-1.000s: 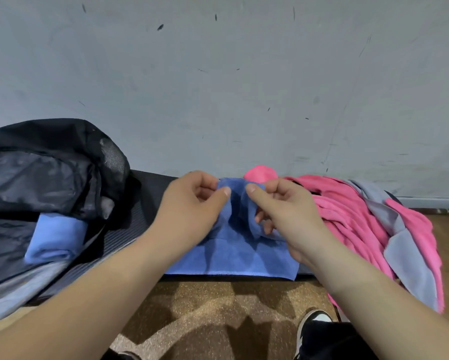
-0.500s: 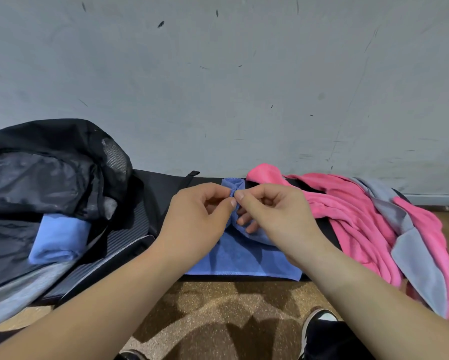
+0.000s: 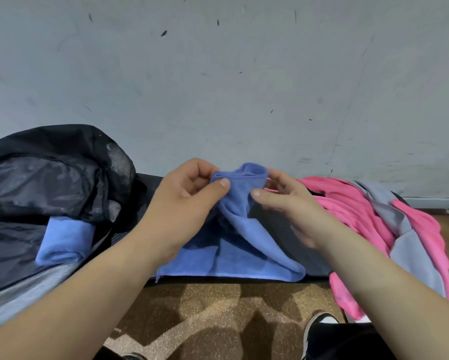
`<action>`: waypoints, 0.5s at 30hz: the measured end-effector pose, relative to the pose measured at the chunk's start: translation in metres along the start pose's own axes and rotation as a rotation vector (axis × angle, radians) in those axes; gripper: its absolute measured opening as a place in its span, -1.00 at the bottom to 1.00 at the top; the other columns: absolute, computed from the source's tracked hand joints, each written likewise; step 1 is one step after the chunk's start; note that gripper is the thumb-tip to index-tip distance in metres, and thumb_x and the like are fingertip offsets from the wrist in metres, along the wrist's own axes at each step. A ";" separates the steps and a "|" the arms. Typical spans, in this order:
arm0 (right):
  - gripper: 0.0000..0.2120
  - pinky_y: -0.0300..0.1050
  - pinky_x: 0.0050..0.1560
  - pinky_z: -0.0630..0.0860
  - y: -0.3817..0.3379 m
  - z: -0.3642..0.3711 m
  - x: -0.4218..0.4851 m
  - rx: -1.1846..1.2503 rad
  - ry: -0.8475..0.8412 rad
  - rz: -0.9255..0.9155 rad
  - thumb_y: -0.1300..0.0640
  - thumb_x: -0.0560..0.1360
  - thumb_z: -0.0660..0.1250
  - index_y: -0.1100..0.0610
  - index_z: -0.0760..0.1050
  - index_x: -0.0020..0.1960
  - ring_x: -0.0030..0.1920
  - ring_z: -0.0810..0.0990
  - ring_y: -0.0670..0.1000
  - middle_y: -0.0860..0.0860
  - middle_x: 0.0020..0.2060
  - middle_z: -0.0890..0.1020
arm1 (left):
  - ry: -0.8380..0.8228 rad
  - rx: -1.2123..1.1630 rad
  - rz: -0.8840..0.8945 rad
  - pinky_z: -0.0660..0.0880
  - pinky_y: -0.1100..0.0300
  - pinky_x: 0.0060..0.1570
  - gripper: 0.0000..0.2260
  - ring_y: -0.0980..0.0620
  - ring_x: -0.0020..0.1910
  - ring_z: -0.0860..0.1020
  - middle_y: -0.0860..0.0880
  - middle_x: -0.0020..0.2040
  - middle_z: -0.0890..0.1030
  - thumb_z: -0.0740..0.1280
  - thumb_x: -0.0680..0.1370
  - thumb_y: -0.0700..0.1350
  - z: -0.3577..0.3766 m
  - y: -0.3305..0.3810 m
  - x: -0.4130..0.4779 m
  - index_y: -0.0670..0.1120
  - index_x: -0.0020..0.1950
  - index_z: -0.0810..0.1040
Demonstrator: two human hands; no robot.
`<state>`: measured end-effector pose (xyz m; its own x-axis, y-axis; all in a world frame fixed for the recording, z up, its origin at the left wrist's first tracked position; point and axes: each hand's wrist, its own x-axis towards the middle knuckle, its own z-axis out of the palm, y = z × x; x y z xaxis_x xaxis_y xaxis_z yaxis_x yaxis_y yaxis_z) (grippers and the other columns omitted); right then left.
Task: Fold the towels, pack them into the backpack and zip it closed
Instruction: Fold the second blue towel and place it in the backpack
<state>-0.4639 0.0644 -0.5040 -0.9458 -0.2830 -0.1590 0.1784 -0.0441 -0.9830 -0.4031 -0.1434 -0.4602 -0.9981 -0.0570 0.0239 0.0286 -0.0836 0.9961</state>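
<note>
A blue towel (image 3: 246, 245) lies on a dark bench (image 3: 314, 261) in front of me, its far edge lifted. My left hand (image 3: 187, 203) pinches that raised edge between thumb and forefinger. My right hand (image 3: 290, 206) holds the same edge from the right, fingers behind the cloth. At the left a black backpack (image 3: 49, 178) lies open, with a folded light-blue towel (image 3: 65, 240) inside its mouth. A heap of pink towels (image 3: 353, 209) and a grey towel (image 3: 410, 245) lies at the right end of the bench.
A pale scuffed wall (image 3: 244, 87) rises right behind the bench. Brown speckled floor (image 3: 213, 310) lies below the bench's front edge. A black-and-white shoe (image 3: 319, 323) shows at the bottom.
Both hands have raised the blue towel's far edge higher and drawn slightly apart, and the cloth now hangs down from my fingers. The pink heap and backpack stay put.
</note>
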 end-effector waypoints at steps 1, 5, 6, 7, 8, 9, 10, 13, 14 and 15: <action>-0.45 0.19 0.41 0.47 0.000 -0.005 0.000 0.065 -0.112 0.002 0.17 0.44 0.53 0.15 0.52 0.41 0.37 0.59 0.20 0.18 0.34 0.62 | -0.043 -0.087 0.006 0.57 0.20 -0.19 -0.84 0.04 -0.26 0.61 -0.06 -0.26 0.67 0.43 0.58 -0.28 -0.003 0.006 -0.002 -0.05 -0.14 0.61; -0.55 0.15 0.39 0.48 -0.010 -0.013 -0.011 0.188 -0.331 -0.006 0.19 0.47 0.49 0.18 0.59 0.35 0.33 0.60 0.16 0.14 0.31 0.64 | -0.125 -0.215 0.073 0.55 0.32 -0.25 -0.88 0.14 -0.31 0.61 0.04 -0.30 0.67 0.45 0.51 -0.24 -0.014 0.026 -0.014 -0.10 -0.04 0.54; -0.55 0.09 0.31 0.54 -0.013 -0.012 -0.016 0.218 -0.335 -0.008 0.16 0.45 0.50 0.18 0.61 0.33 0.26 0.63 0.13 0.13 0.26 0.66 | -0.107 -0.186 0.096 0.54 0.33 -0.26 -0.90 0.15 -0.31 0.61 0.07 -0.32 0.66 0.40 0.51 -0.20 -0.017 0.028 -0.016 -0.11 -0.02 0.52; -0.56 0.05 0.25 0.57 -0.016 -0.009 -0.022 0.235 -0.322 -0.014 0.15 0.45 0.49 0.18 0.62 0.31 0.22 0.66 0.10 0.12 0.23 0.68 | -0.082 -0.151 0.116 0.53 0.32 -0.25 -0.91 0.15 -0.31 0.60 0.08 -0.32 0.66 0.36 0.52 -0.19 -0.019 0.030 -0.018 -0.11 0.00 0.52; -0.58 0.03 0.23 0.58 -0.019 -0.006 -0.028 0.248 -0.303 -0.027 0.16 0.47 0.46 0.19 0.61 0.31 0.19 0.67 0.09 0.12 0.21 0.70 | -0.057 -0.114 0.130 0.52 0.32 -0.26 -0.94 0.14 -0.31 0.59 0.07 -0.31 0.66 0.35 0.55 -0.20 -0.022 0.031 -0.019 -0.11 0.02 0.53; -0.60 0.02 0.22 0.59 -0.022 -0.003 -0.034 0.252 -0.283 -0.052 0.17 0.49 0.42 0.20 0.60 0.32 0.18 0.68 0.09 0.13 0.20 0.70 | -0.033 -0.092 0.133 0.50 0.33 -0.28 -0.96 0.13 -0.31 0.58 0.05 -0.30 0.66 0.33 0.60 -0.23 -0.024 0.033 -0.020 -0.11 0.03 0.53; -0.61 0.01 0.21 0.60 -0.026 0.001 -0.041 0.245 -0.266 -0.086 0.20 0.52 0.39 0.21 0.59 0.33 0.18 0.68 0.10 0.14 0.20 0.70 | -0.008 -0.075 0.135 0.50 0.33 -0.31 -0.94 0.11 -0.32 0.59 0.03 -0.29 0.67 0.31 0.63 -0.25 -0.026 0.034 -0.022 -0.11 0.04 0.54; -0.60 0.01 0.22 0.62 -0.040 0.010 -0.062 0.249 -0.228 -0.174 0.19 0.52 0.37 0.23 0.56 0.35 0.22 0.67 0.13 0.18 0.23 0.68 | 0.009 -0.049 0.150 0.56 0.23 -0.28 -0.94 0.02 -0.25 0.63 -0.08 -0.19 0.72 0.34 0.61 -0.14 -0.029 0.039 -0.030 -0.05 0.06 0.58; -0.59 0.00 0.21 0.62 -0.044 0.012 -0.067 0.266 -0.225 -0.185 0.16 0.52 0.37 0.23 0.55 0.36 0.22 0.67 0.13 0.19 0.23 0.68 | 0.006 -0.037 0.155 0.58 0.18 -0.27 -0.91 -0.01 -0.24 0.63 -0.10 -0.19 0.72 0.36 0.57 -0.09 -0.029 0.041 -0.033 -0.03 0.06 0.58; -0.58 0.00 0.20 0.63 -0.047 0.014 -0.072 0.285 -0.229 -0.187 0.13 0.52 0.37 0.22 0.55 0.36 0.21 0.67 0.13 0.19 0.22 0.67 | 0.002 -0.035 0.148 0.56 0.15 -0.27 -0.88 -0.03 -0.24 0.62 -0.12 -0.20 0.71 0.37 0.53 -0.05 -0.029 0.041 -0.035 -0.01 0.04 0.59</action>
<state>-0.3998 0.0731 -0.4449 -0.8901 -0.4494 0.0760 0.1078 -0.3696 -0.9229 -0.3651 -0.1732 -0.4222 -0.9828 -0.0732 0.1696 0.1769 -0.1085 0.9782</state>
